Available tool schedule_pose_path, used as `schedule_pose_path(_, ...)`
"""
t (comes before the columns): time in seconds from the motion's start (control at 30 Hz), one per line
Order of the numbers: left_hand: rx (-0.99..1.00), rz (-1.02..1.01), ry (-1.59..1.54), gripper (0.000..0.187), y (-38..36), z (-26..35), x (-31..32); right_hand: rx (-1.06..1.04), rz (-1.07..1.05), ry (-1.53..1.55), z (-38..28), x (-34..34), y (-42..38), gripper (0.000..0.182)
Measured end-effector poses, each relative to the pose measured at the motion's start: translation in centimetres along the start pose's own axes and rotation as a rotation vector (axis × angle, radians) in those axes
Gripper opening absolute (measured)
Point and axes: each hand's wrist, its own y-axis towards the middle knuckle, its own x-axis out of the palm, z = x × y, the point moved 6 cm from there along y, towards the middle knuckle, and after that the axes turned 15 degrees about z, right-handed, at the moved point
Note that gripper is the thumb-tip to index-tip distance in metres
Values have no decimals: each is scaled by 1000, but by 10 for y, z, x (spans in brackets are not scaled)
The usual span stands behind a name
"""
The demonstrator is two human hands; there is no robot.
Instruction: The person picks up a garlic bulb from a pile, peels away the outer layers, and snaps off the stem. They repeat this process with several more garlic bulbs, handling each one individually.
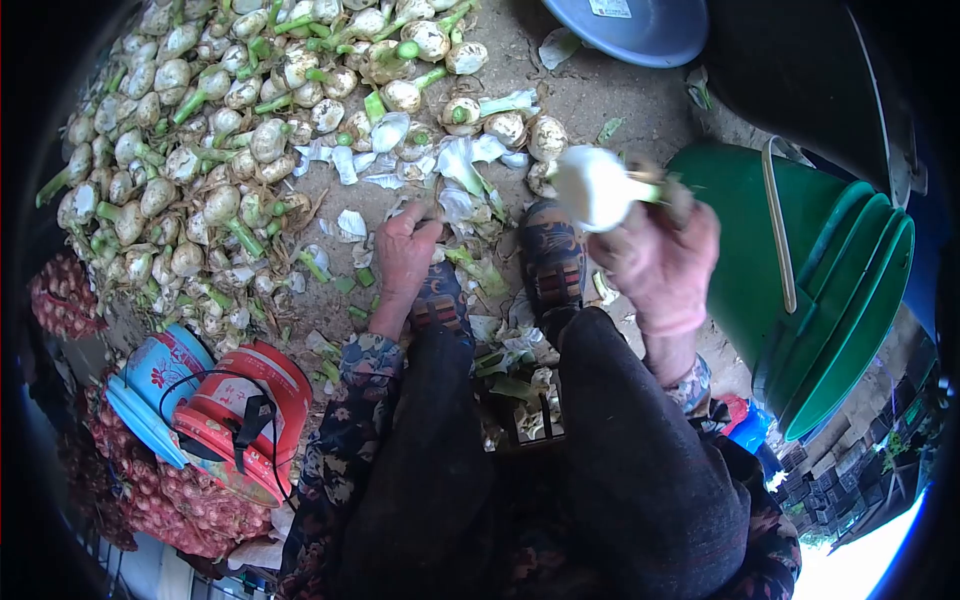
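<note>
My right hand (665,262), raised and slightly blurred, grips a garlic bulb (594,190) with a clean white head and a short stem by its stem end. The bulb is above my right shoe (553,255). My left hand (405,255) is low over my left shoe (440,300), its fingers curled together; whatever is between them is hidden. White garlic skins (462,165) and green leaf scraps lie on the ground just beyond it. A big heap of dirty garlic bulbs (170,190) with cut green stems spreads across the left and top.
Nested green buckets (790,260) lie on their side at the right. A blue-grey basin (640,30) is at the top. Red and light-blue buckets (255,400) lie at the left beside filled red net sacks (170,500). Skins and stem pieces litter the floor around my feet.
</note>
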Motion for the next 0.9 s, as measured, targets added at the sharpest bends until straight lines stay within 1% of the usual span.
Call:
schedule_pose_path(0.07,-41,45,-62,17,-7,-10,0,-99,-256,6,-29,22,-10,47)
schedule_pose_path(0.13,-29,-9,15,18,-9,-13,0,-202,-516,8,-59,39,-27,60)
schedule_pose_path(0.2,-22,-73,70,17,-9,-4,3,-305,-191,-571,-59,25,2,61)
schedule_pose_path(0.23,-28,-116,92,16,-10,10,3,-287,-60,-845,-59,16,14,62)
schedule_pose_path(0.27,-38,-162,118,14,-13,18,4,-292,66,-1245,-53,-6,39,58)
schedule_pose_path(0.3,-81,-184,106,16,-14,17,7,-385,224,-1806,-47,-34,71,59)
schedule_pose_path(0.33,-46,-172,61,18,-16,20,7,-388,255,-2436,-37,-52,95,54)
schedule_pose_path(0.37,-11,-157,17,20,-17,25,8,-428,263,-2623,-27,-67,107,46)
schedule_pose_path(0.4,27,-138,-28,23,-15,31,8,-473,307,-2617,-25,-68,109,44)
schedule_pose_path(0.47,24,-180,-48,29,-12,36,9,-552,404,-2604,-25,-72,109,39)
schedule_pose_path(0.5,21,-202,-60,33,-11,43,11,-596,402,-2554,-26,-71,106,38)
schedule_pose_path(0.6,278,-218,-28,49,-5,79,13,-846,309,-2246,-33,-60,85,37)
schedule_pose_path(0.63,376,-213,-27,54,-5,92,14,-937,235,-2032,-33,-51,76,37)
schedule_pose_path(0.7,570,-198,-20,64,-8,118,14,-619,258,-1675,-27,-47,62,37)
schedule_pose_path(0.73,609,-191,-24,67,-11,127,13,-466,269,-1491,-22,-41,52,37)
schedule_pose_path(0.77,649,-187,-28,70,-16,135,12,-403,210,-1362,-15,-26,41,36)
schedule_pose_path(0.8,689,-184,-33,73,-20,140,12,-395,177,-1529,-10,-25,40,38)
schedule_pose_path(0.83,704,-160,-110,72,-21,141,8,-258,158,-1313,-3,-25,35,39)
schedule_pose_path(0.87,710,-166,-103,74,-22,142,5,-125,140,-1094,5,-23,30,41)
schedule_pose_path(0.9,717,-171,-97,75,-24,145,0,-148,115,-903,12,-21,28,40)
